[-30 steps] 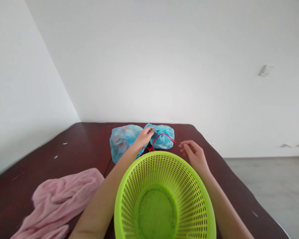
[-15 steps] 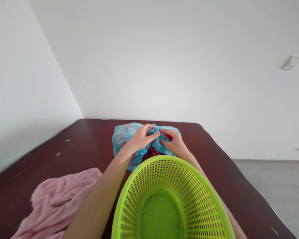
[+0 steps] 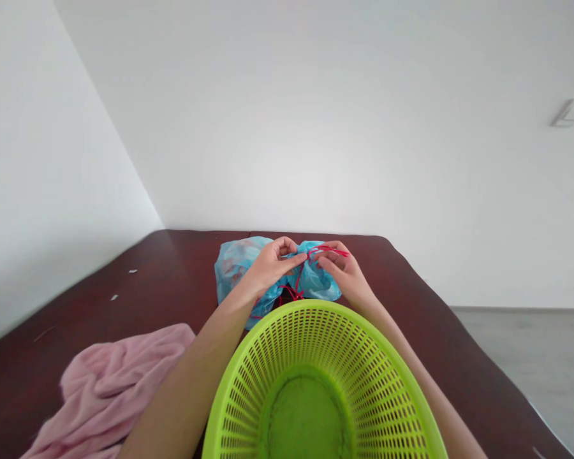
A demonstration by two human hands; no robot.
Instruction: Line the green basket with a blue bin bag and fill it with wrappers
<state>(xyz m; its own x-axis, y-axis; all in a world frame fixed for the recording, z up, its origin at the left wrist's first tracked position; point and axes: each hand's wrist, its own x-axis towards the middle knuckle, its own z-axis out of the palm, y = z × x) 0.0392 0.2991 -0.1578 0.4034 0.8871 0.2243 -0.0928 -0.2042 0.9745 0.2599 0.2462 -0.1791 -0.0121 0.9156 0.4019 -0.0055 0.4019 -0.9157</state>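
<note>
Two blue translucent plastic bags lie side by side at the far part of the table. My left hand (image 3: 275, 261) is closed, thumb and fingers pinching the gathered neck of the right-hand plastic bag (image 3: 318, 280). Red string (image 3: 332, 250) runs from the pinch across the fingers of my right hand (image 3: 342, 268), which are curled at the string. Its fingertips are partly hidden. Under and beside my left hand rests the left-hand plastic bag (image 3: 239, 258), with orange-tinted contents dimly visible. More red string hangs between the two bags.
A lime-green plastic basket (image 3: 387, 344) stands between my forearms, nothing visible inside. A crumpled pink cloth (image 3: 124, 370) lies at the left. Small white scraps dot the dark red table (image 3: 182, 274), which meets white walls at the back and left.
My right hand has drawn slightly to the right and away from my left. The red string is now spread out over its fingers, where before it was bunched near the bag.
</note>
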